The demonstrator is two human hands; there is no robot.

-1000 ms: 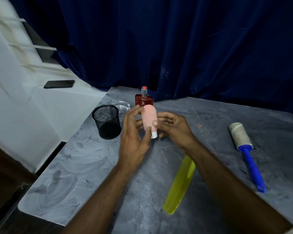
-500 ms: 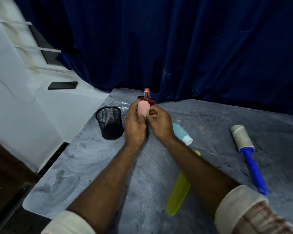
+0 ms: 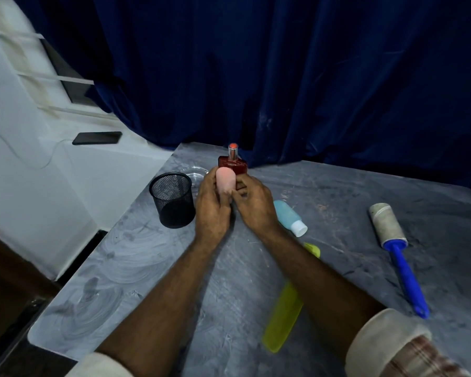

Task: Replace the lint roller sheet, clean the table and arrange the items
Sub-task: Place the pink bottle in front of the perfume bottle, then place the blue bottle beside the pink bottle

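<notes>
Toward the back of the grey worktop (image 3: 136,268), both hands are closing around a small pink bottle (image 3: 225,179), which is standing upright between them. The left hand (image 3: 212,210) is wrapping its fingers around the bottle's left side, while the right hand (image 3: 256,205) is pinching its lower part with fingertips curled in. Just behind the pink bottle, a red perfume bottle (image 3: 233,163) is standing near the dark blue curtain (image 3: 283,77). A black mesh cup (image 3: 173,202) is sitting just left of the hands, with a clear glass dish (image 3: 195,174) behind it. A blue bottle with a white cap (image 3: 290,217) is lying on its side just right of the right hand. A yellow-green comb (image 3: 283,319) is lying partly under the right forearm. The lint roller (image 3: 397,251), with its blue handle, is resting well apart on the right side, its sheet looking grey and soiled.
</notes>
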